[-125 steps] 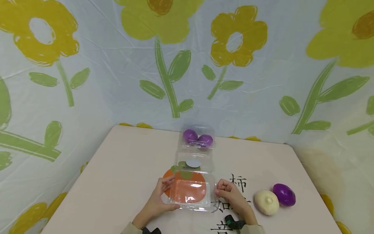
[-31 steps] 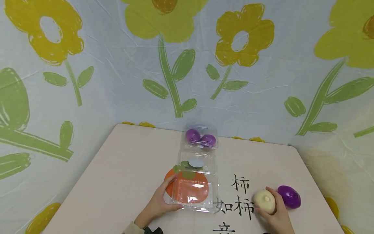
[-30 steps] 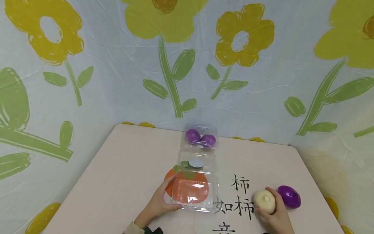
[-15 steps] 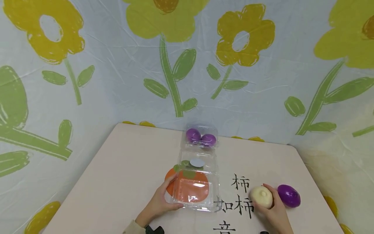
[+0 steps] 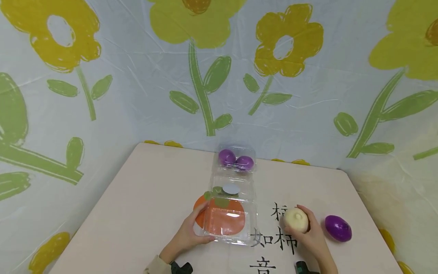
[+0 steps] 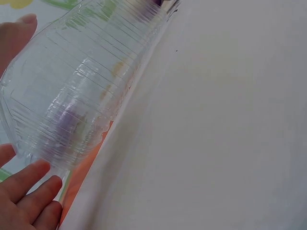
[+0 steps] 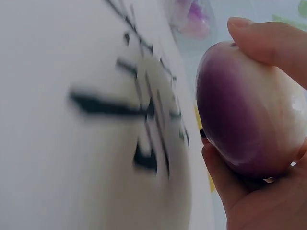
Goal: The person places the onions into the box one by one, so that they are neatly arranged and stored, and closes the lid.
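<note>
My right hand (image 5: 309,233) holds a rounded turnip (image 5: 295,219) over the printed characters, its cream side with a nub facing up. In the right wrist view, the turnip (image 7: 244,110) shows a purple side, with thumb and fingers curled around it. My left hand (image 5: 189,231) grips the left side of a clear plastic clamshell box (image 5: 254,222), thumb at the near edge, fingers along the left side. In the left wrist view, the ribbed box wall (image 6: 72,91) lies between thumb and fingers. To the right of the turnip lies a glossy purple vegetable (image 5: 338,228).
Two purple vegetables (image 5: 245,163) sit in clear plastic at the back of the table (image 5: 164,182). A white round sticker (image 5: 231,188) is on the clear plastic behind the near tray. An orange persimmon print (image 5: 199,217) shows beneath the box. A flower-patterned cloth (image 5: 137,76) surrounds the table.
My right hand left the box's right side, took hold of the turnip beside the purple vegetable and has moved it left and away from me. The left hand stays on the box.
</note>
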